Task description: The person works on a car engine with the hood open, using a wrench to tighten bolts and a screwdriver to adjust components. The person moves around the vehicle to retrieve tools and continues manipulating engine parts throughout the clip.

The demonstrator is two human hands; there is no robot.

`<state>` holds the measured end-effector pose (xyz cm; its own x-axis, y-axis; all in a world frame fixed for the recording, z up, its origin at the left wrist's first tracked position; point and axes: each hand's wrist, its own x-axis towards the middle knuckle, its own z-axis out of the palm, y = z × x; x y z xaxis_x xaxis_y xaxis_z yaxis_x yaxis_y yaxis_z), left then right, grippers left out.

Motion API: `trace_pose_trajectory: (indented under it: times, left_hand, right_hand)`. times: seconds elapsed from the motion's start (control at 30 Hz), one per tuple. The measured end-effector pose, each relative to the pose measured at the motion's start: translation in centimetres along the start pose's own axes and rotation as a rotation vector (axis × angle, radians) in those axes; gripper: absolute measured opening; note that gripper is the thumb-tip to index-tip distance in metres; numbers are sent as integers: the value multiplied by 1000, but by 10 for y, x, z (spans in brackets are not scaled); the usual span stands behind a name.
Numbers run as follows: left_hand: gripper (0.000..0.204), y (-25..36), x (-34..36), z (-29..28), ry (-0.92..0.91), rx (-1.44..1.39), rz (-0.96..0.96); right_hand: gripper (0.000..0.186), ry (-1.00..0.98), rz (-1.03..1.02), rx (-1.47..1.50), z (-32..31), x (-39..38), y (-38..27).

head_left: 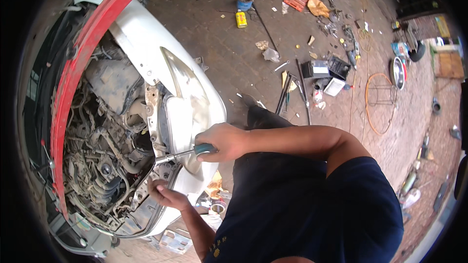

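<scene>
In my right hand (pixel 222 142) is a socket screwdriver (pixel 178 155) with a dark green handle, the fingers closed around it. Its metal shaft points left, and the socket end reaches the metal front panel (pixel 152 104) beside the headlight (pixel 187 97). My left hand (pixel 166 196) is just below the socket end, at the edge of the engine bay. Its fingers are curled; whether they pinch a small part is hidden. The dusty engine (pixel 105 165) lies open to the left of both hands.
A red bar (pixel 73 68) arches over the engine bay, and a white fender (pixel 146 34) runs along it. Across the brick floor lie a yellow bottle (pixel 241 19), a blue can (pixel 244 2), a wrench (pixel 280 66), black boxes (pixel 316 69), an orange hose (pixel 368 100) and several scattered parts.
</scene>
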<state>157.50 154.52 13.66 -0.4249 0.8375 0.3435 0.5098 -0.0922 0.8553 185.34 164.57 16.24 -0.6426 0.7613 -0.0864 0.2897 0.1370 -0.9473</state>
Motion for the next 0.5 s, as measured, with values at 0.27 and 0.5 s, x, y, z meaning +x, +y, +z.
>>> trace_pose_trajectory:
  times: [0.27, 0.5]
  left_hand:
    - [40, 105, -40, 150, -820, -274, -355]
    - [43, 144, -73, 178, -923, -195, -378]
  right_hand:
    - [30, 247, 31, -122, -11, -119, 25]
    - [41, 302, 133, -99, -31, -218, 62]
